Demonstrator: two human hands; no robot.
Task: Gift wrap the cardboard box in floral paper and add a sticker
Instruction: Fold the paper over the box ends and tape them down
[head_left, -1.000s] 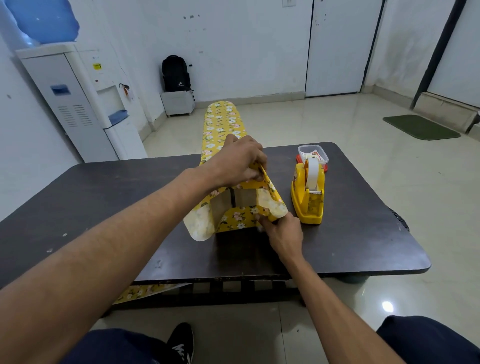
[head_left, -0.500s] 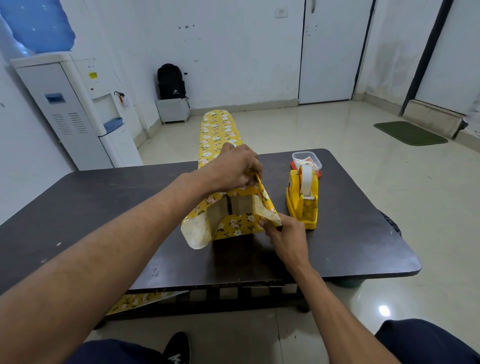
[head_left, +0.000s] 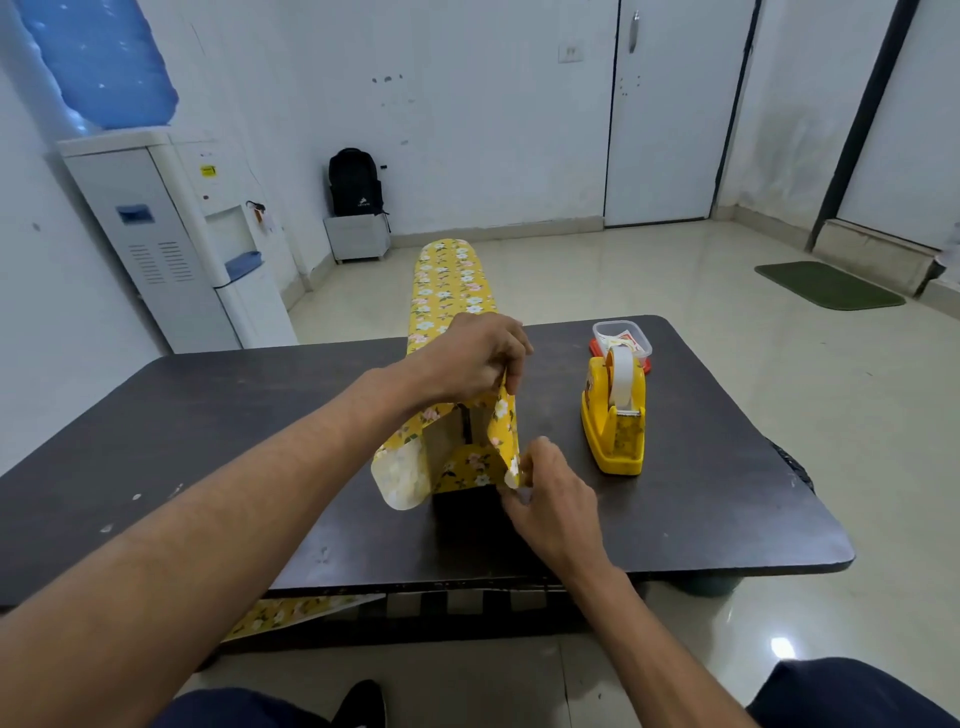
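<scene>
Paper-wrapped box (head_left: 460, 467) on table (head_left: 208, 441); tape dispenser (head_left: 615, 421) to right; small container (head_left: 621, 336) just behind dispenser, maybe touching.

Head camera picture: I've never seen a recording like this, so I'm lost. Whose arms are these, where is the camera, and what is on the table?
No machine: a person wears a camera on the head, looking forward and down, so both arms are theirs. On the table stands a cardboard box partly covered in yellow floral paper. The left hand pinches the paper's top edge; the right hand pinches a lower flap. To the right stand a yellow tape dispenser and a clear container.
</scene>
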